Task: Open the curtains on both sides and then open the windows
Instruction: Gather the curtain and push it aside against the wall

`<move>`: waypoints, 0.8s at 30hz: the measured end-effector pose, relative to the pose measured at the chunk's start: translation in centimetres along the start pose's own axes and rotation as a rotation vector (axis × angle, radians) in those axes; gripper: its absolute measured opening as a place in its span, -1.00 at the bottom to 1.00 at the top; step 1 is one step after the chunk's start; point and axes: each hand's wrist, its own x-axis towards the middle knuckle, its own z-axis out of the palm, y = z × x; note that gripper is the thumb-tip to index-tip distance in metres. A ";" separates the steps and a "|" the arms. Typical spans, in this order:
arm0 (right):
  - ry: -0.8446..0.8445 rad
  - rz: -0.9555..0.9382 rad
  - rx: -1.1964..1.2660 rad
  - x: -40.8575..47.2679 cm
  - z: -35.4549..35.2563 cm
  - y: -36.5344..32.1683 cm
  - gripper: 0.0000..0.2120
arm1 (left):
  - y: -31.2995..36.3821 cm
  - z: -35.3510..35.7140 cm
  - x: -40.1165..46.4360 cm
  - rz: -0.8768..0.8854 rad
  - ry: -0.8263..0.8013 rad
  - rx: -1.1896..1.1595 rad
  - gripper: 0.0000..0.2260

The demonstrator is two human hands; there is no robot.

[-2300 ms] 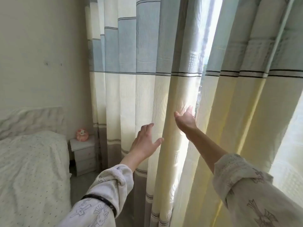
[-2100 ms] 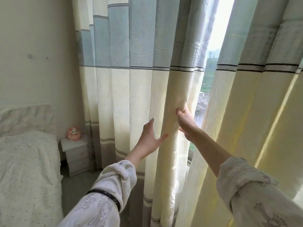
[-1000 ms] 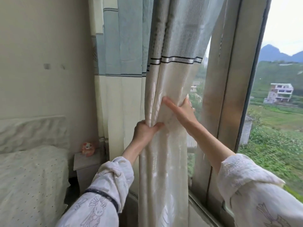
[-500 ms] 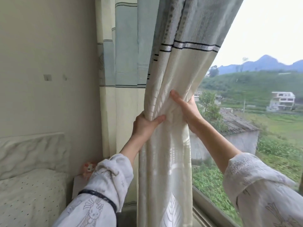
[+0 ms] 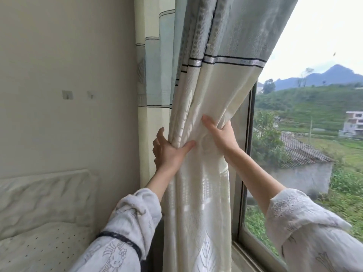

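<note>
The curtain point(image 5: 198, 107) is bunched against the wall point(image 5: 68, 65), left of the window point(image 5: 306, 146). It is gripped by the left hand point(image 5: 169, 152), thumb across the front, and clasped by the right hand point(image 5: 222, 134), fingers wrapped behind the fabric.

Curtain point(image 5: 208, 91): blue-grey up top, dark stripes around a silvery band, cream below with pale leaf shapes. Sleeves point(image 5: 125, 232) pale grey, cartoon line drawings, one dark cuff band. Bed cover point(image 5: 39, 250) white, tiny dark dots.
</note>
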 end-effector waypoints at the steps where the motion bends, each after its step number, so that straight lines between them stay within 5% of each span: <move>1: 0.000 0.006 0.006 1.1 0.9 0.7 -0.42 | -0.8 0.0 1.5 0.003 -0.008 0.004 -0.09; 12: 0.000 -0.022 -0.070 16.4 11.0 8.4 -0.12 | -8.6 1.2 19.4 0.030 -0.116 -0.147 -0.40; 18: -0.026 -0.066 -0.080 23.2 16.3 12.1 -0.24 | -12.4 2.1 27.6 0.067 -0.075 -0.151 -0.53; 24: 0.001 -0.066 -0.108 29.9 22.1 16.4 -0.20 | -17.0 2.7 35.7 0.076 -0.043 -0.144 -0.16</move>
